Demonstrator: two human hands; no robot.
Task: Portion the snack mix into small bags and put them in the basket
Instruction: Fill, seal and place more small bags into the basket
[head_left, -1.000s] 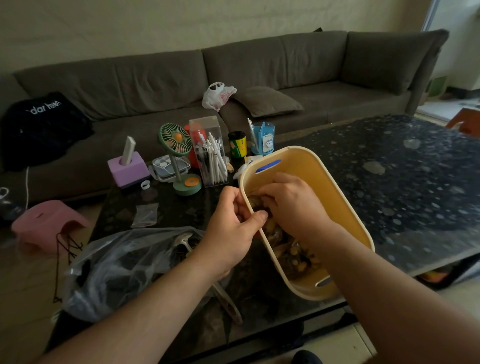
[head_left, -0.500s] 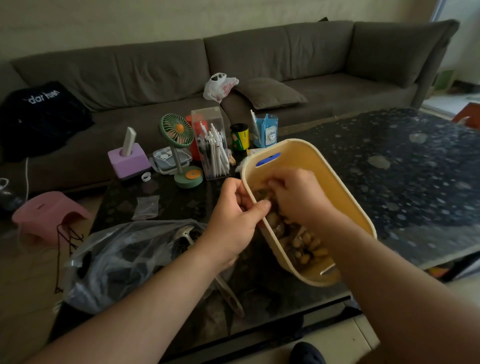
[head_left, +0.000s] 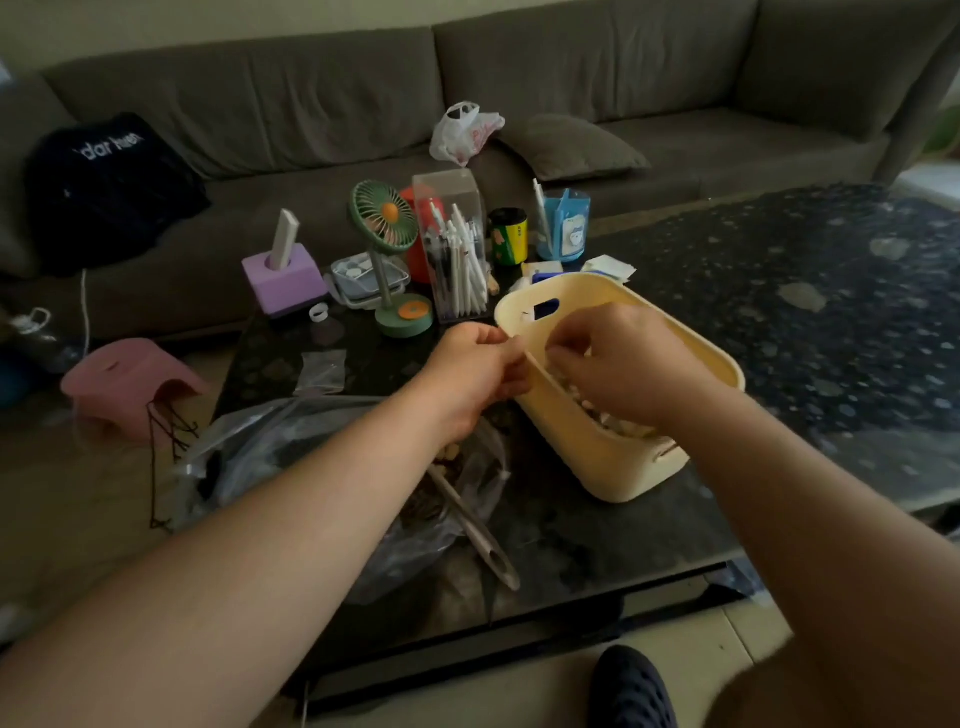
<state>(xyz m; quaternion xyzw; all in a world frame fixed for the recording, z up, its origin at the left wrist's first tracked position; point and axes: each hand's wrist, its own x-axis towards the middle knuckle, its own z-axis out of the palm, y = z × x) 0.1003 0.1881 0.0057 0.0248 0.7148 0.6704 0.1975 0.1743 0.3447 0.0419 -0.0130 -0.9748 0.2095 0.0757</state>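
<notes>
Both hands are sitting higher at the basket's left rim than half a second ago; the camera is tilting down, so the sofa is filling less of the top. Head view: left hand (head_left: 475, 371) is pinching something thin at the rim of the basket (head_left: 613, 457), fingers curled tight. Right hand (head_left: 623, 364) is reaching inside, fingers curled over the bagged snacks (head_left: 615, 423); cannot tell what it's actually gripping. Basket's long axis is running from far-left to near-right, directly under the right hand. Big snack bag (head_left: 332, 457) with scoop (head_left: 475, 530) is lying near-left, closer to the left hand.
</notes>
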